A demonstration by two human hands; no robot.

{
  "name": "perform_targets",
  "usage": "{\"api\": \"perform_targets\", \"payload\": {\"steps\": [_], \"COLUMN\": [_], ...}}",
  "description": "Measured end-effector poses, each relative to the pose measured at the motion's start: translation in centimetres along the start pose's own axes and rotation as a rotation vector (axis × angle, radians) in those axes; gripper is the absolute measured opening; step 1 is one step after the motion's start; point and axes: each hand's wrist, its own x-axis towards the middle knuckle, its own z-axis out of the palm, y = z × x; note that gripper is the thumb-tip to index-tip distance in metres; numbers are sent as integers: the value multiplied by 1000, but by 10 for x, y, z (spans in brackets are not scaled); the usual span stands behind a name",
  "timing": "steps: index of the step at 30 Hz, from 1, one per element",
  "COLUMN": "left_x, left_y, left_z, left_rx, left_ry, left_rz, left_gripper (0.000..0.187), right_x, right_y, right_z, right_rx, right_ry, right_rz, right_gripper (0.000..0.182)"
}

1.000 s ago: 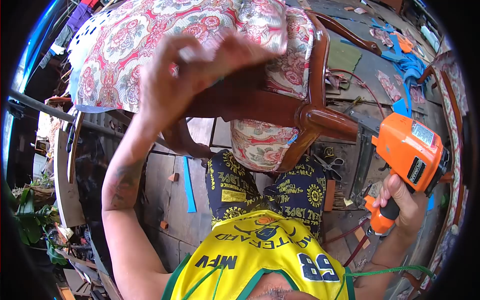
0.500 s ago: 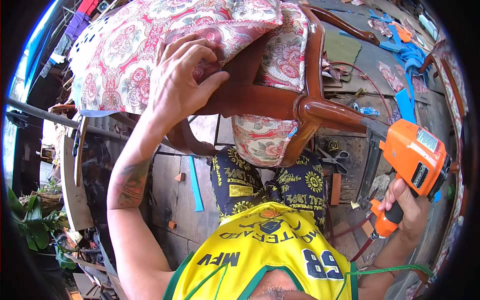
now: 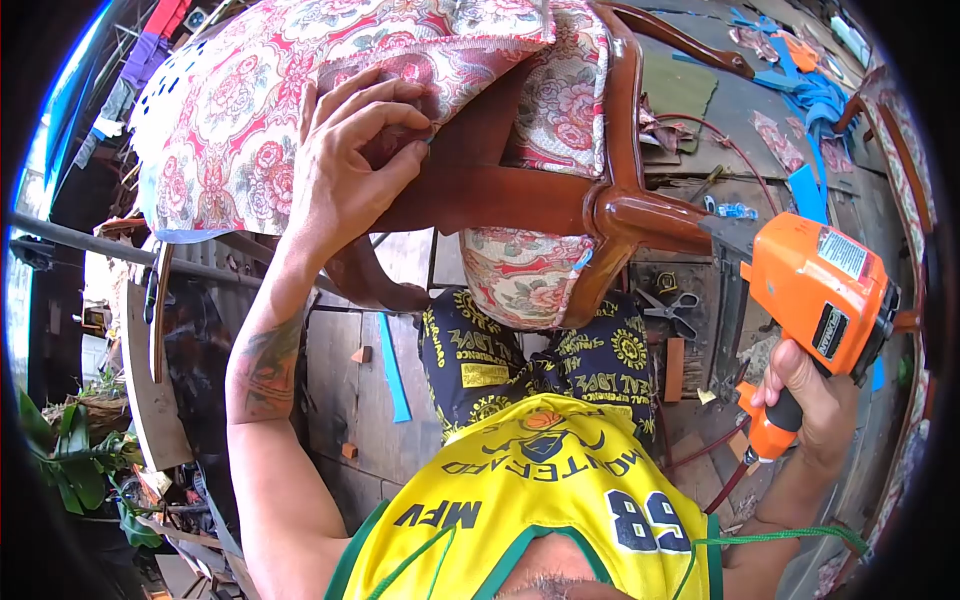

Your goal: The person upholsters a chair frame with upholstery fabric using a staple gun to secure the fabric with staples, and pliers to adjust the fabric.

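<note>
Right hand (image 3: 808,388) wrapped round the handle (image 3: 784,411) of the gun (image 3: 822,292), probably heavy and rigid, beside the chair's (image 3: 490,203) right edge; beyond, the left hand (image 3: 350,155), half-curled, grip unclear, touches fabric (image 3: 470,75) above the near edge, likely soft, light, best pinched by its hem (image 3: 480,42).

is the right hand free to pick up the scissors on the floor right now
Probably not as it stands: the right hand is wrapped around the orange pneumatic gun, though the scissors look uncovered on the floor.
</note>
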Motion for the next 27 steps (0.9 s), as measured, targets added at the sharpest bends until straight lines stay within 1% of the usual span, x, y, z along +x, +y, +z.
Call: {"api": "perform_targets", "payload": {"steps": [1,2,4,5,6,8,9,10,12,13,14,16,17,18,20,21,22,24,25,26,27], "left_x": [0,1,4,7,11,19,23,28,40,44,48,55,51,54,62,55,53,50,43,40,37], "left_y": [-1,0,8,-1,-1,0,-5,-5,-1,1,2,1,-5,-8,-9,0,3,2,-7,-9,-7], "left_z": [0,0,-2,-5,-6,-9,-11,-13,-18,-20,-22,-25,-20,-22,-28,-29,-29,-27,-18,-15,-14], "left_rx": [18,15,-40,50,48,163,194,194,256,367,367,487,531,535,120,204,205,88,-81,-82,-135], "left_ry": [-23,-26,73,16,17,45,2,1,-159,-229,-232,-293,-201,-197,-407,-298,-301,-381,-365,-372,-365], "left_rz": [12,11,-120,-124,-126,-205,-191,-194,-242,-267,-270,-182,-60,-61,-51,49,56,2,-34,-32,-105], "left_gripper": [26,26,45,77,77,98,112,112,114,117,117,119,107,107,88,71,71,64,53,53,51], "right_x": [1,2,4,4,4,6,6,7,8,8,8,8,7,6,4,3,3,1,0,0,1], "right_y": [1,1,0,-3,-8,-13,-13,-13,-15,-16,-15,-15,-15,-16,-16,-14,-12,-9,-8,-7,-8], "right_z": [-2,-1,0,3,9,14,14,15,18,19,20,19,20,23,21,16,12,11,11,9,8], "right_rx": [38,37,37,36,-17,-68,-59,-52,-43,-36,-37,-72,-73,-76,-76,-39,0,14,22,26,7], "right_ry": [-4,-3,-13,-12,9,29,19,8,7,8,5,2,0,9,21,-3,-25,-15,-14,-12,-10], "right_rz": [13,17,27,28,8,-17,-40,-61,-58,-53,-51,-37,-40,-51,-62,-39,-15,-14,-14,-8,8], "right_gripper": [33,33,33,33,29,31,30,30,30,30,30,29,29,30,30,29,34,34,34,34,34]}}
